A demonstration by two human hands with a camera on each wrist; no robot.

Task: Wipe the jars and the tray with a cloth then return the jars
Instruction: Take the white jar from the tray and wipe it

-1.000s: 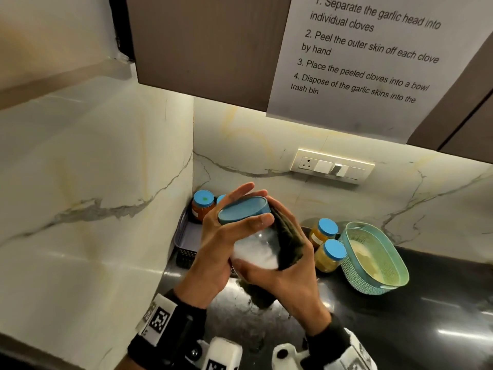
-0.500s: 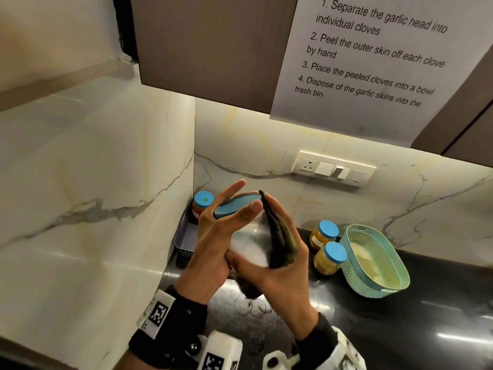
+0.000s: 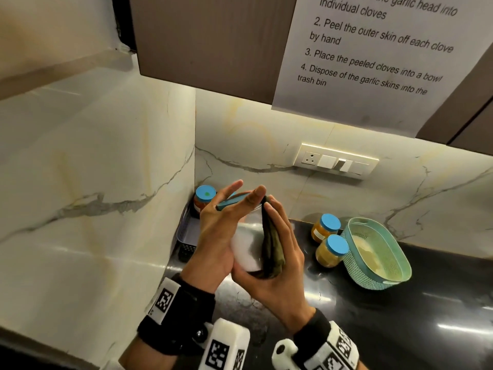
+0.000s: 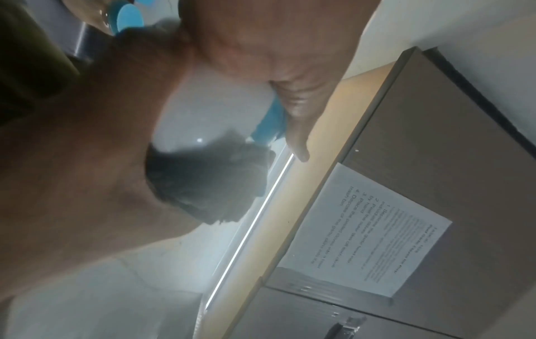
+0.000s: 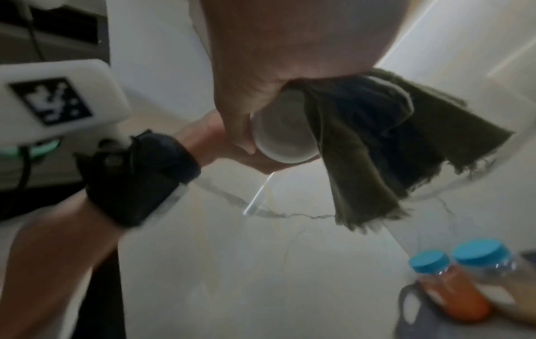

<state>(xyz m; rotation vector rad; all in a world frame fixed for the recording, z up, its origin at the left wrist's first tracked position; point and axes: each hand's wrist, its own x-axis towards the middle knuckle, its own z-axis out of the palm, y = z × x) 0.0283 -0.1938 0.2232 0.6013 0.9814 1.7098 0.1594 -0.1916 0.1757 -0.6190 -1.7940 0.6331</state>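
My left hand (image 3: 221,228) grips a jar of white powder (image 3: 245,252) by its side and blue lid (image 3: 232,203), tilted above the counter. My right hand (image 3: 280,263) presses a dark olive cloth (image 3: 272,249) against the jar's right side, thumb under the base. From the right wrist the cloth (image 5: 377,142) hangs over the jar's bottom (image 5: 284,137). A grey tray (image 3: 186,231) sits in the corner and holds a red-filled jar (image 3: 204,200). Two yellow-filled jars (image 3: 325,227) (image 3: 333,249) stand on the black counter.
A teal basket (image 3: 378,252) lies tilted to the right of the yellow jars. Marble walls close in the corner on the left and behind. A cabinet with a taped paper sheet (image 3: 373,49) hangs overhead, and a switch plate (image 3: 336,162) is on the back wall.
The jar has tipped so its lid shows edge-on. The cloth has slid up the jar's side to the lid, with the right fingers stretched along it.
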